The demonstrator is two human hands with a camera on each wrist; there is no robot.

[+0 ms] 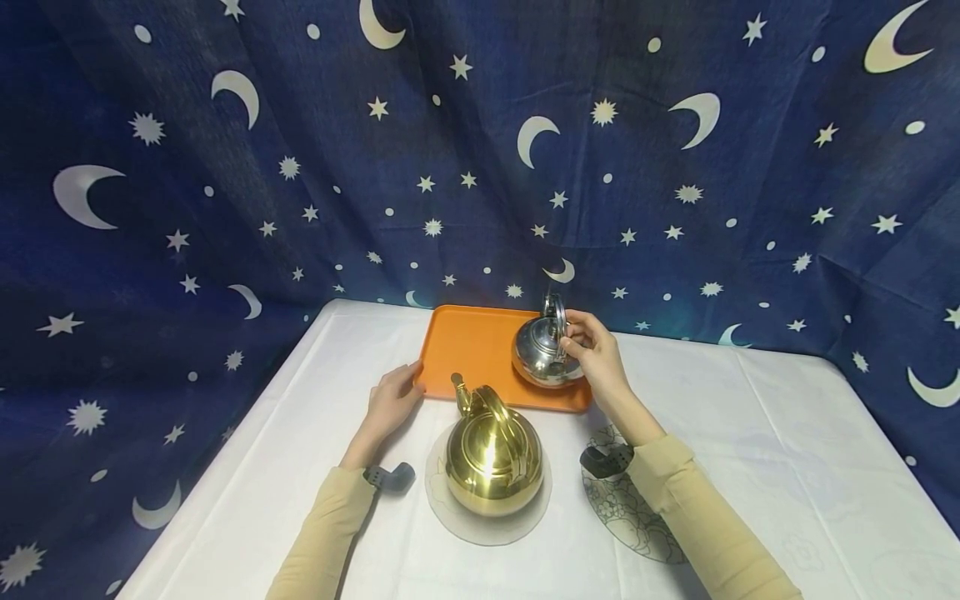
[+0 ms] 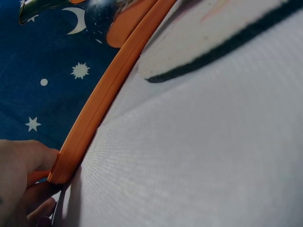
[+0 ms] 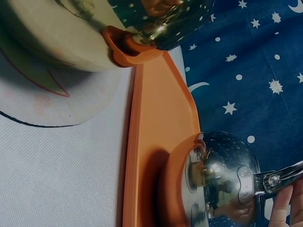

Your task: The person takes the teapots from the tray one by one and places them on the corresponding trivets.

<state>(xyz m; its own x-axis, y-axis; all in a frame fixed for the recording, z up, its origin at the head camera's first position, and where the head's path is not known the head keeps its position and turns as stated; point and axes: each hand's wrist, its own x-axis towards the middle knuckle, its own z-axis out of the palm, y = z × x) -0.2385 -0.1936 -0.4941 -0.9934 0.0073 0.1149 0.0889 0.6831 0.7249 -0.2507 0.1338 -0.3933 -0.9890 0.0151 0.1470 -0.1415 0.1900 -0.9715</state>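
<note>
My right hand (image 1: 596,350) grips the raised handle of a shiny silver kettle (image 1: 538,350) over the right part of an orange tray (image 1: 472,342). In the right wrist view the silver kettle (image 3: 229,165) sits low at the tray's surface, its shadow beside it. At the tray's near left corner is my left hand (image 1: 390,404). The left wrist view has its thumb (image 2: 40,156) against the tray rim (image 2: 102,101) and the other fingers curled below, pinching the corner. A larger gold kettle (image 1: 491,471) stands in front of the tray, spout pointing toward it, touched by neither hand.
Under the gold kettle lies a pale round mat (image 1: 487,533). Another round mat with a dark line pattern (image 1: 633,525) lies to the right, partly below my right forearm. A white cloth covers the table (image 1: 750,450). Behind the tray hangs a dark blue star-and-moon curtain (image 1: 480,150).
</note>
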